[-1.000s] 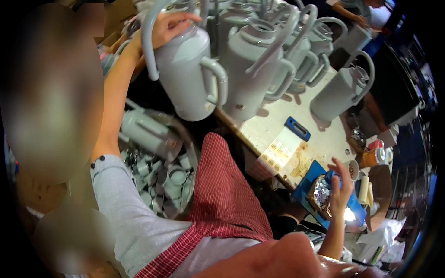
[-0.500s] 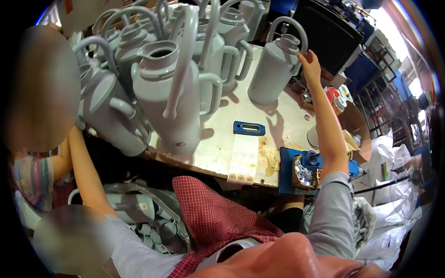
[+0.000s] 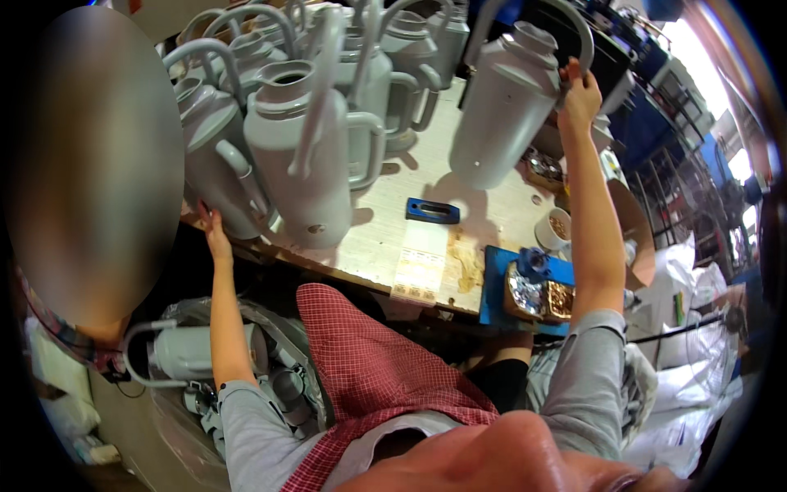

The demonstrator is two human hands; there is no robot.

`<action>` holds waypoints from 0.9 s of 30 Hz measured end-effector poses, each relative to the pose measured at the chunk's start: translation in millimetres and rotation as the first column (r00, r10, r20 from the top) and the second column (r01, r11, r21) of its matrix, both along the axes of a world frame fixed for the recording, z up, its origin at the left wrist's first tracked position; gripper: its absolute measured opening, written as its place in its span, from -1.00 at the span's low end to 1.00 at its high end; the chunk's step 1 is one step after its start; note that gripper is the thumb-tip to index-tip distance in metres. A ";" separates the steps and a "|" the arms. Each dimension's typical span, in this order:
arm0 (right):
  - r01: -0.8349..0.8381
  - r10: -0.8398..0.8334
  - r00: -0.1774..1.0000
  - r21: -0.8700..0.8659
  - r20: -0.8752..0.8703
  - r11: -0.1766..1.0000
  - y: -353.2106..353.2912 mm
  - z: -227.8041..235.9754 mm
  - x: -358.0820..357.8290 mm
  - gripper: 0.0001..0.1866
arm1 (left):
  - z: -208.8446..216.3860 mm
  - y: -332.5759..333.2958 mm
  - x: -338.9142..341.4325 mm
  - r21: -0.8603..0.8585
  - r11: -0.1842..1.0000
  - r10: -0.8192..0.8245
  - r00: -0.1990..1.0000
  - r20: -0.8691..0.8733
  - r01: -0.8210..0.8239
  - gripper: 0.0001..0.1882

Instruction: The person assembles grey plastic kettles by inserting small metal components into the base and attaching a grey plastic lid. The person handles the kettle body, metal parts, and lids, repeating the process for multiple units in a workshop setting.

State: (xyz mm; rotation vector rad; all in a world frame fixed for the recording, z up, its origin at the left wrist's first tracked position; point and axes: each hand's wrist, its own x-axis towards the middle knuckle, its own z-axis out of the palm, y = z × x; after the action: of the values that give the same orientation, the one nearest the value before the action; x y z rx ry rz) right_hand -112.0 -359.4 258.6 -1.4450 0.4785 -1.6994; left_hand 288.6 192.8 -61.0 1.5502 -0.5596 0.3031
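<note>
Grey jug (image 3: pixel 504 115) grasped at side by right hand (image 3: pixel 580 94); left hand (image 3: pixel 217 236) placed by base of second jug (image 3: pixel 209 156), grip indiscernible.

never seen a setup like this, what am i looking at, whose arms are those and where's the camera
There is no machine here: these are a person's own bare hands. The view comes from a wide fisheye camera worn on the head, looking down, so straight edges bend near the rim.

The right hand holds a tall grey cylindrical jug with an arched top handle at its right side. The left hand is low beside a tilted grey jug at the table edge; whether it touches is unclear.

On the pale worktop stand more grey jugs, with a slotted blue block and small shiny silver pieces nearby.
</note>
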 end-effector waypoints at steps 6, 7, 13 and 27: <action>-0.274 0.286 0.958 -0.204 0.030 0.940 150.2 50.5 -92.3 -0.54 | 109.2 -28.3 -150.5 -0.448 0.889 0.154 0.983 0.102 -0.093 -0.65; -0.306 0.319 0.948 -0.212 0.026 0.928 167.2 47.3 -98.5 -0.55 | 130.5 -33.1 -180.5 -0.432 0.893 -0.027 0.972 0.235 0.129 -0.69; -0.553 0.668 0.674 0.384 -0.316 0.739 289.7 -58.3 -122.3 -0.64 | 197.1 -124.0 -349.7 -0.507 0.426 -0.871 0.492 -0.004 0.749 -0.42; 0.148 -0.107 -0.046 -0.113 -0.993 0.983 111.0 -283.8 -349.8 -0.74 | 121.3 -154.6 -366.6 -0.550 0.333 -0.923 0.144 -0.358 0.766 -0.40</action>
State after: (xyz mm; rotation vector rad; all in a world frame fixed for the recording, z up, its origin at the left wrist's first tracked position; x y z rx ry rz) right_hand -461.8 -248.4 -25.2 -2.5456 1.4611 -0.2681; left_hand -78.0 38.2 60.3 0.7418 -0.7408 -1.0413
